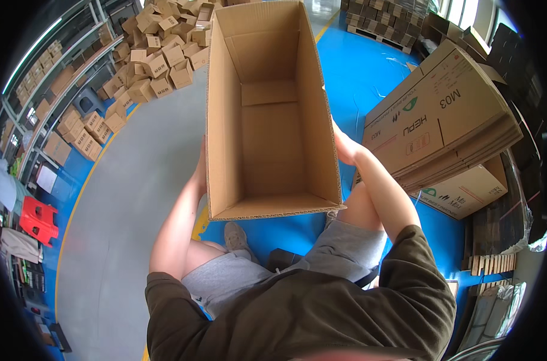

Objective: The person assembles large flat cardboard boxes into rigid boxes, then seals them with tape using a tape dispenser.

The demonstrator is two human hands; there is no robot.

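An open, empty cardboard box point(273, 150) is held up in front of me, its open side facing me, with brown inner walls and no flaps showing on the near rim. My right hand point(344, 144) presses against the outside of its right wall; part of the fingers goes behind the box. On the other side, my left hand point(201, 168) supports the left wall, its fingers mostly hidden by the cardboard. Below the box are my knees and shoes, with a small dark object point(282, 259) on the floor between my legs.
At my right lean flattened cardboard cartons point(442, 114) in a stack, above another carton point(466, 195). Small brown boxes point(165, 60) lie heaped at the far left. Shelving point(68, 102) and a red plastic stool point(38, 219) stand at the left; a loaded pallet point(379, 37) is far right.
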